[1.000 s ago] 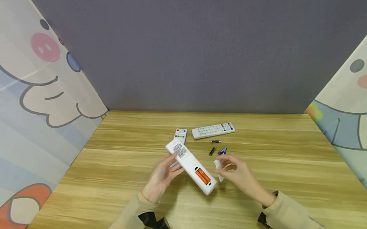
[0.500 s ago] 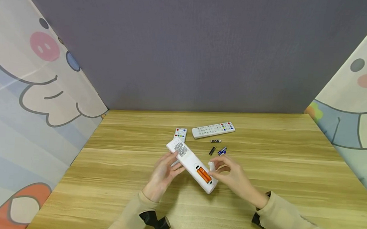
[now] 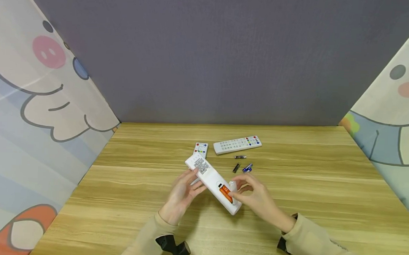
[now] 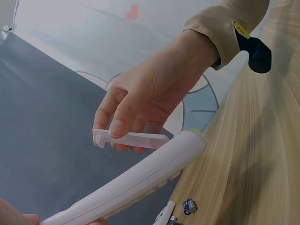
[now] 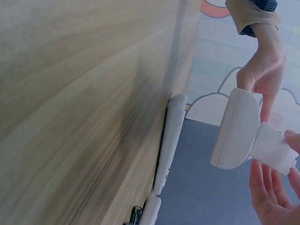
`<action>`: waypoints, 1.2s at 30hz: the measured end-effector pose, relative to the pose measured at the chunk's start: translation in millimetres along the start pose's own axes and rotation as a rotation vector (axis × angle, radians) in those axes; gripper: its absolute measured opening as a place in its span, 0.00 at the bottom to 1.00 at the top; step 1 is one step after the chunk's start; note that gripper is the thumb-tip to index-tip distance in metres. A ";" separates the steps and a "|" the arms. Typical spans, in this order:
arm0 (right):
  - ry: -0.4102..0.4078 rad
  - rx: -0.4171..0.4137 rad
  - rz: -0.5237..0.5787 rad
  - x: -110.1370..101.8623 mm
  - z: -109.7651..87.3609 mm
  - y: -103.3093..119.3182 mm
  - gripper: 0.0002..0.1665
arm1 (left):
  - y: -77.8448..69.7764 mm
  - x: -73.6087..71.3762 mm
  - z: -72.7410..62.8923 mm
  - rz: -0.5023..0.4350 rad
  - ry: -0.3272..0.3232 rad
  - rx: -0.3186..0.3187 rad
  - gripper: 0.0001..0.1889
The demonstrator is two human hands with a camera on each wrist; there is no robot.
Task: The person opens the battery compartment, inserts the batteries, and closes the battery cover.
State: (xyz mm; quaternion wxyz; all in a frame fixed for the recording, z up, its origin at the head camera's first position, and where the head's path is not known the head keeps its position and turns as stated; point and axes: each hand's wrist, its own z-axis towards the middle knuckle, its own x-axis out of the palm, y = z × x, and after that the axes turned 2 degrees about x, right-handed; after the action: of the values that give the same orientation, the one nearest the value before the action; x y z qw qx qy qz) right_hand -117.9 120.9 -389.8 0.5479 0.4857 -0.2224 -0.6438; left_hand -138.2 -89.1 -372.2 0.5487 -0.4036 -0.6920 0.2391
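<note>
A white remote control [image 3: 211,181] is held back side up by my left hand [image 3: 180,197], thumb on its back near the label. Two orange batteries [image 3: 226,194] lie side by side in its uncovered compartment. Between thumb and fingers, my right hand [image 3: 255,194] pinches the white battery cover [image 3: 233,186] at the compartment's right edge. In the left wrist view the battery cover [image 4: 136,139] slants over the end of the remote, its near end raised. From the right wrist view, the cover [image 5: 273,147] meets the remote's back [image 5: 236,129].
Partly under the held remote lies a second remote [image 3: 201,149], buttons up. Another white remote [image 3: 237,145] lies farther back. Loose batteries are near it: a black one [image 3: 240,157], a second black one [image 3: 236,167] and blue ones [image 3: 247,167]. A grey panel [image 3: 228,60] rises behind the wooden table [image 3: 138,159].
My right hand has moved left with the battery cover, from beside the remote to over the edge of its battery compartment. My left hand and the remote have barely shifted.
</note>
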 end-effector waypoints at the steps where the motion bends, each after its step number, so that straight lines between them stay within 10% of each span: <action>1: 0.000 -0.007 -0.003 0.2 0.0 -0.1 0.20 | 0.1 0.1 0.0 -0.001 0.000 0.001 0.23; 36: 0.090 -0.149 -0.197 3.8 0.8 -6.1 0.23 | 1.7 2.6 -0.2 0.027 0.017 0.019 0.18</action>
State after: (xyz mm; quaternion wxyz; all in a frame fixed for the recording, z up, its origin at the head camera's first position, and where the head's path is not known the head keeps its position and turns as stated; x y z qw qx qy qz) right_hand -121.3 119.0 -395.9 0.5260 0.4913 -0.1003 -0.6869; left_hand -137.7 -86.1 -371.9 0.5549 -0.4098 -0.6797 0.2496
